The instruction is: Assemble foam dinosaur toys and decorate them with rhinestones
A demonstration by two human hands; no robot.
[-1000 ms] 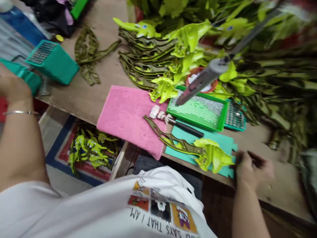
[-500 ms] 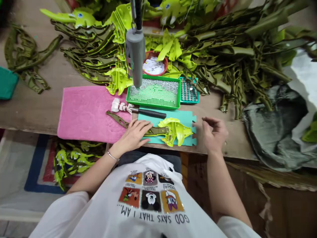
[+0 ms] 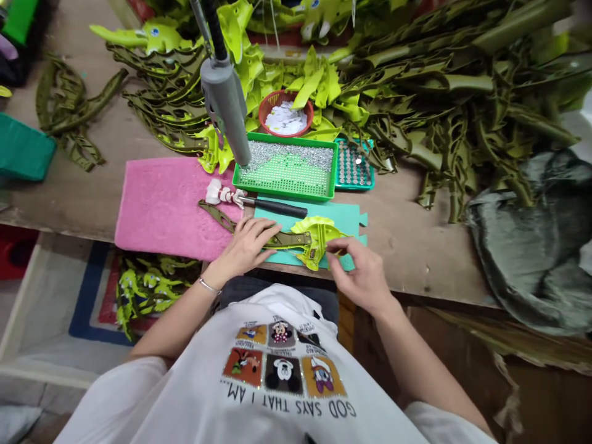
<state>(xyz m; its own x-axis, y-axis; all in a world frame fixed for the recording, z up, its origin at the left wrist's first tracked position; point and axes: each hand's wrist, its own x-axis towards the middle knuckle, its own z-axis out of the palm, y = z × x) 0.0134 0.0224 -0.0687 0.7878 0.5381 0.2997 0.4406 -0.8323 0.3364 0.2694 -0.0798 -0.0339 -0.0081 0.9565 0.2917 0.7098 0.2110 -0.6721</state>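
On the teal foam mat (image 3: 356, 216) lies a toy part made of an olive-green plastic strip (image 3: 296, 239) joined to a lime-green plastic piece (image 3: 317, 234). My left hand (image 3: 247, 243) rests flat across the strip, fingers stretched, covering its middle. At the right side of the lime piece is my right hand (image 3: 358, 271), thumb and forefinger brought together. Whatever those fingertips hold, if anything, is too small to tell. Just behind the strip lies a tool with a black handle (image 3: 280, 207), white cloth wrapped near its left end. A grey power screwdriver (image 3: 224, 105) hangs above.
Behind the mat sit a green tray (image 3: 282, 185) of small metal pieces, a teal tray (image 3: 354, 166) of round metal pieces and a red basket (image 3: 263, 117) of white pieces. A pink towel (image 3: 161, 209) lies left. Olive parts (image 3: 439, 111) pile up at the right.
My right hand has moved left, from beside the mat to the lime-green piece. My left hand stays on the strip. The hanging screwdriver has shifted left and tilts more.
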